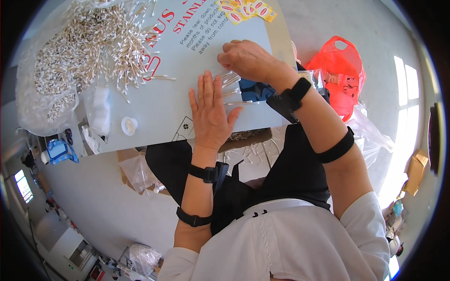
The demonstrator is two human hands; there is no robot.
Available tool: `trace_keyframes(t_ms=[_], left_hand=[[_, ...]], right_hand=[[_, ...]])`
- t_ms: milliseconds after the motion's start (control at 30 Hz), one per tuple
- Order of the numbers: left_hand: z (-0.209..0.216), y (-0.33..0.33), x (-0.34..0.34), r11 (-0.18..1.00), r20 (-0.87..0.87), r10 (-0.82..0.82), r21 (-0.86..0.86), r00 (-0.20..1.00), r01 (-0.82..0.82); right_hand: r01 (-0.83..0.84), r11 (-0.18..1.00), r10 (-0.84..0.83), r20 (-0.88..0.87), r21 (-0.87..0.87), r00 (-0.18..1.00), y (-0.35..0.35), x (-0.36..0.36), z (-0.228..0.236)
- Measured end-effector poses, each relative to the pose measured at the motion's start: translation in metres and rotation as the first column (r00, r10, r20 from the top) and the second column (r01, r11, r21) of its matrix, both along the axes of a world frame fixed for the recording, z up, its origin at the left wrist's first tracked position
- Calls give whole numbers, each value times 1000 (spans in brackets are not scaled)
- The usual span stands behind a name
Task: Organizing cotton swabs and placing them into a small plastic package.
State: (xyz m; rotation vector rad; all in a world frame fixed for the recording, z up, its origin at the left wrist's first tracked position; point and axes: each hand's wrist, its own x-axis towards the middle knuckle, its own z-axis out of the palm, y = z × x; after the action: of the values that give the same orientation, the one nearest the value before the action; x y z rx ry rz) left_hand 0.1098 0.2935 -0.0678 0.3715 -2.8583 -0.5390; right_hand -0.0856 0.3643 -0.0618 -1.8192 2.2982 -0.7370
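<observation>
My left hand (211, 105) lies flat on the grey table (164, 100), palm down, its fingers stretched out and thumb apart. Its fingertips are beside a small bunch of cotton swabs (229, 80), and a few more swabs lie crosswise near the thumb. Just beyond the bunch, my right hand (246, 58) is closed with curled fingers; what they hold, if anything, is hidden. Under my right wrist shows a dark blue patch (254, 90). At the far left a big heap of loose cotton swabs (84, 51) spills from a clear plastic bag (30, 103).
Yellow and red labels (246, 10) lie at the far edge. A round white lid (129, 125) and a stack of white pads (101, 110) sit at the left. A red plastic bag (340, 77) is at the right. Below the table edge is an open cardboard box (248, 139).
</observation>
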Motion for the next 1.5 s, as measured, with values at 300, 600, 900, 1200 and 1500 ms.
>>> trace_keyframes(t_ms=[300, 600, 900, 1200, 1500], left_hand=[[-4, -4, -16, 995, 72, -30, -90, 997, 36], [-10, -4, -33, 726, -348, 380, 686, 857, -43], [-10, 11, -40, 548, -365, 448, 833, 816, 72], [12, -17, -18, 933, -254, 65, 359, 965, 32], [6, -8, -24, 990, 82, -137, 21, 987, 136]], right_hand=[[250, 965, -242, 108, -74, 964, 27, 17, 3], [775, 550, -226, 837, -313, 498, 38, 85, -19], [811, 503, -106, 910, -299, 402, 35, 86, -22], [330, 921, -370, 199, 207, 907, 106, 111, 23], [365, 925, -378, 150, 103, 914, 107, 106, 8]])
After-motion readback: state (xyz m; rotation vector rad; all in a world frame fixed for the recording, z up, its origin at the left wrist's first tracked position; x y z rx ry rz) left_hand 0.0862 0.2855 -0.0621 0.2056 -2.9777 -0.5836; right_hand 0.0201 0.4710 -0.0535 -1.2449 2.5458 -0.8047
